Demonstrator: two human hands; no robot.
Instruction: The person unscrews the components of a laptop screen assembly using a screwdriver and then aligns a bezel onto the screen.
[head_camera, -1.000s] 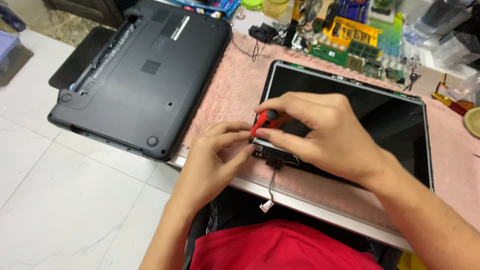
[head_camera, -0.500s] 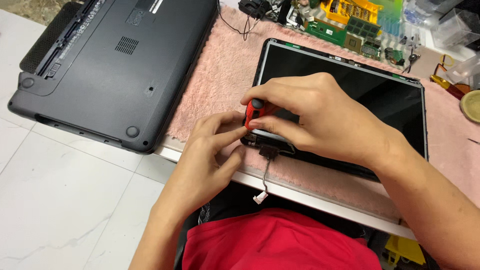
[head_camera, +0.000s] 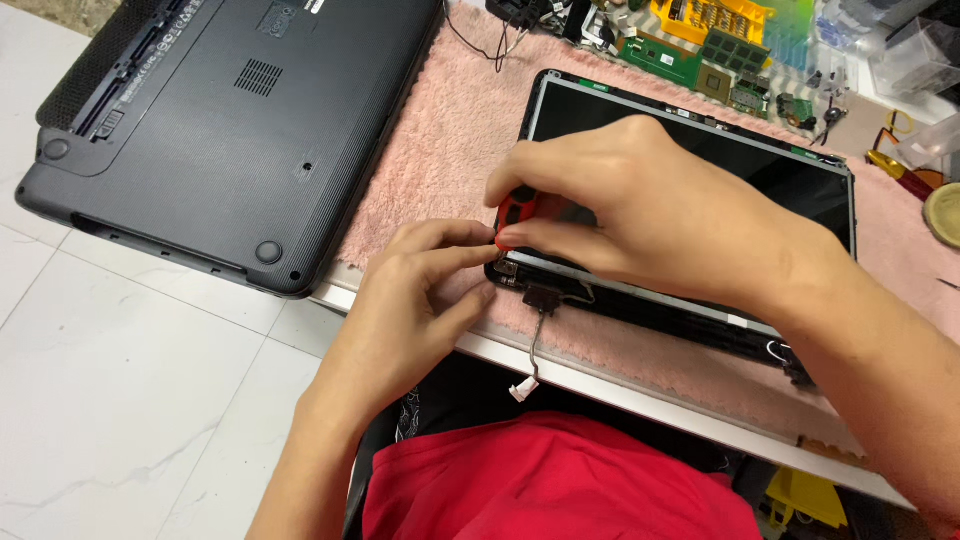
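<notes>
A detached laptop screen panel (head_camera: 800, 190) with a dark bezel lies on a pink fluffy cloth (head_camera: 450, 150). My right hand (head_camera: 640, 210) grips a red-handled screwdriver (head_camera: 515, 208), held upright over the panel's near left corner. My left hand (head_camera: 420, 300) pinches its fingertips at the same corner, touching the screwdriver's lower end. The tip itself is hidden by my fingers. A thin cable with a small white plug (head_camera: 524, 390) hangs from the panel's hinge area over the table edge.
A black laptop base (head_camera: 230, 120) lies upside down at the left, overhanging the table above a white tiled floor (head_camera: 120, 400). Green circuit boards (head_camera: 690, 55), a yellow tray and small parts crowd the back edge. My red shirt (head_camera: 560, 480) fills the bottom.
The view has shifted closer and slightly left. Both hands stay at the panel's near left corner with the screwdriver; my left fingers have tightened around its lower end.
</notes>
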